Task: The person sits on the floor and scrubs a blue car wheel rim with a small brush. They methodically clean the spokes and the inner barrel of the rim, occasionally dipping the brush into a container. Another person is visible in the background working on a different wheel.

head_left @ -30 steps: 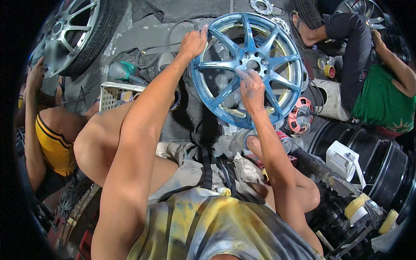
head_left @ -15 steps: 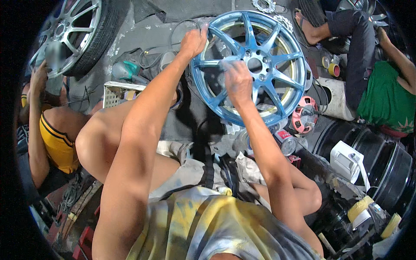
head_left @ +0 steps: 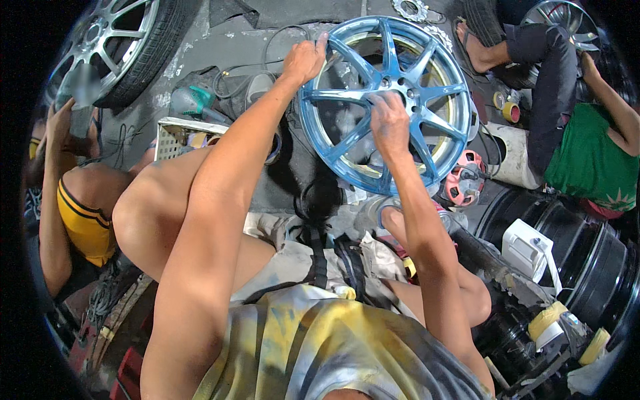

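Observation:
A blue multi-spoke wheel rim (head_left: 440,91) is tilted up in front of me, its paint worn to pale streaks on the spokes and lip. My left hand (head_left: 307,60) is closed on the rim's upper left edge, with the arm stretched out. Against a spoke just left of the hub lies my right hand (head_left: 391,123), fingers bent and pressed together. Whatever is under those fingertips is hidden from view.
Left of me stand a silver wheel with a tyre (head_left: 143,67), a white basket (head_left: 177,143) and a teal-and-grey power tool (head_left: 190,101). On the right are a pink spoked part (head_left: 465,177), a white box (head_left: 527,250), black rims (head_left: 573,247) and a person in green (head_left: 590,147). Another person sits left.
My right hand has slid rightward and slightly down along the spoke, closer to the hub. The blue rim and my left hand have shifted slightly right in view.

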### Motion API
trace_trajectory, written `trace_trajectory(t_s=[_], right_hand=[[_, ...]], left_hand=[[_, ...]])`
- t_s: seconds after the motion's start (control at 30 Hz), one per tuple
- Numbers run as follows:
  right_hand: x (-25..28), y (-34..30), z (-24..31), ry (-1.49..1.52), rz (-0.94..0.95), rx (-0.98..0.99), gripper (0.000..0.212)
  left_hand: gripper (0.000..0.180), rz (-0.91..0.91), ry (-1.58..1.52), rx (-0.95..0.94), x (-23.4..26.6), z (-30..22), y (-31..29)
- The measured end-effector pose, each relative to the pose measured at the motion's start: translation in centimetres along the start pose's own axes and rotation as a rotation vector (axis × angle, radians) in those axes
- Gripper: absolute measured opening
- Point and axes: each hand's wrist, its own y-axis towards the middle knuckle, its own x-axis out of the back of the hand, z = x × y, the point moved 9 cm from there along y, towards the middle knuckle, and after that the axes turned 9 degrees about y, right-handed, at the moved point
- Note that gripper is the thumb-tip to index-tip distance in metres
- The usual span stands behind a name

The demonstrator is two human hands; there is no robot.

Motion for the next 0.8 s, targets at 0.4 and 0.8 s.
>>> trace_trajectory(t_s=[0.4, 0.8], right_hand=[[-2.1, 1.0, 2.9, 0.023, -0.011, 0.076, 0.025], [-3.5, 1.0, 5.0, 0.045, 0.037, 0.170, 0.026]], left_hand=[[0.081, -0.042, -0.024, -0.019, 0.7, -0.4, -0.5], [0.081, -0.074, -0.017, -0.026, 0.7, -0.3, -0.4]])
